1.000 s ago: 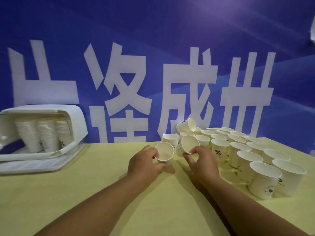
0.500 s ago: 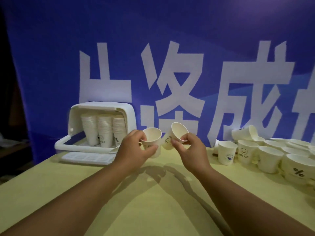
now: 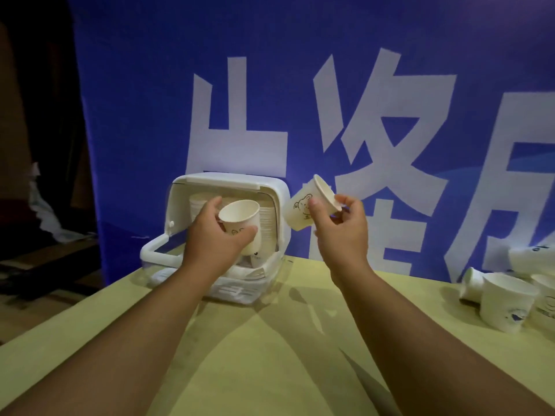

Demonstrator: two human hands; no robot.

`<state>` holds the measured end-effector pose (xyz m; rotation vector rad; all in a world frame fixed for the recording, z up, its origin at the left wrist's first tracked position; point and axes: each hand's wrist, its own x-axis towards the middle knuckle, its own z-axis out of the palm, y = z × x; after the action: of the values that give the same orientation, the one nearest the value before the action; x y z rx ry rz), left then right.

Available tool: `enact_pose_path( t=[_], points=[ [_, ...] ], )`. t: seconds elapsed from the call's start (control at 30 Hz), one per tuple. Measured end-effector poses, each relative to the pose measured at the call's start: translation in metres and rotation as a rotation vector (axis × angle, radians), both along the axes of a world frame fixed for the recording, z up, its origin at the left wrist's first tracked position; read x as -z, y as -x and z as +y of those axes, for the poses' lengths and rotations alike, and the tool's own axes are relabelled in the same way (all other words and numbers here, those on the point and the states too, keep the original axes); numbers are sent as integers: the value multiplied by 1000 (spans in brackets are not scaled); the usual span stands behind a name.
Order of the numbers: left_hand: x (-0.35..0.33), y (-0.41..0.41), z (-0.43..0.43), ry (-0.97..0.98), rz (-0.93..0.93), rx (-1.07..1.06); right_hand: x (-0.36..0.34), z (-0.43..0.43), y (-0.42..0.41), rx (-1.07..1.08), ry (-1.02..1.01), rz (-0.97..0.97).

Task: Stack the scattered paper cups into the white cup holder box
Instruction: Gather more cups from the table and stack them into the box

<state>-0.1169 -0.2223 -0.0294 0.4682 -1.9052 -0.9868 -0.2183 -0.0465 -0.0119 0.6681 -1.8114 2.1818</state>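
Both hands had carried cups off the surface: our left hand (image 3: 214, 235) gripped one cup (image 3: 241, 225) before the white cup holder box (image 3: 228, 181), our right hand (image 3: 339, 228) pinched another cup (image 3: 306, 207) beside it, ready for stacking.

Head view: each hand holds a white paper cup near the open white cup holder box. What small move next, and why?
Probably the left hand carries its white paper cup into the open white cup holder box onto a stack: it is already at the opening, while the right hand holds its tilted cup off to the side.
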Motion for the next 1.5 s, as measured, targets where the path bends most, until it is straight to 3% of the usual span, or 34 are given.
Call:
enact_pose_path(
  t=[0.13, 0.47, 0.73, 0.97, 1.23, 1.5],
  points=[
    [13, 5, -10, 98, -163, 15, -2, -19, 4, -22, 28, 2],
    [23, 1, -16, 198, -542, -47, 13, -25, 3, 0, -365, 232],
    [22, -11, -21, 192, -591, 40, 18, -34, -1, -174, -619, 287],
    [22, -16, -18, 206, -548, 71, 18, -34, -3, -151, -576, 285],
    [21, -20, -7, 248, -547, 42, 45, -34, -3, -129, -942, 417],
    [22, -22, -12, 240, -555, 11, 55, -26, 1, -65, -830, 382]
  ],
)
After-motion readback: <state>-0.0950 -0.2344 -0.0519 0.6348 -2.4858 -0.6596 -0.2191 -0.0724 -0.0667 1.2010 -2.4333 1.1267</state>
